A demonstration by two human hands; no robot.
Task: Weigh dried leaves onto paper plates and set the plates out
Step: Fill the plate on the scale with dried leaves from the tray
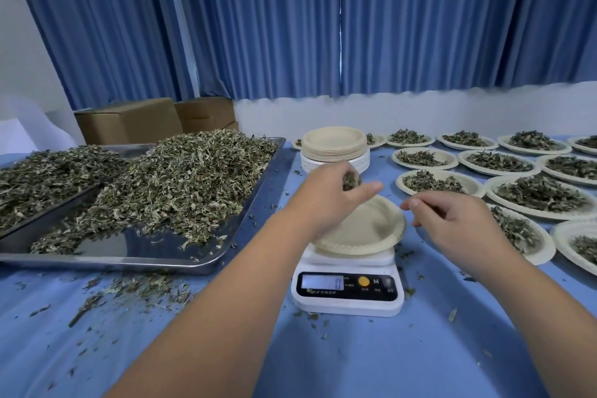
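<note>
An empty paper plate (365, 229) lies on the white digital scale (347, 289), whose display reads 0. My left hand (329, 194) hovers over the plate's far left side and grips a clump of dried leaves (351, 180). My right hand (458, 220) hangs by the plate's right rim with curled fingers; its thumb and forefinger seem to pinch a small leaf bit. A big heap of dried leaves (181, 184) fills the steel tray (181, 263) at left. A stack of empty plates (334, 147) stands behind the scale.
Several filled plates (539, 195) cover the blue table to the right, close to my right hand. A second tray of leaves (48, 178) overlaps the first at far left. Loose leaf bits (135, 289) litter the cloth. Cardboard boxes (129, 121) and blue curtains stand behind.
</note>
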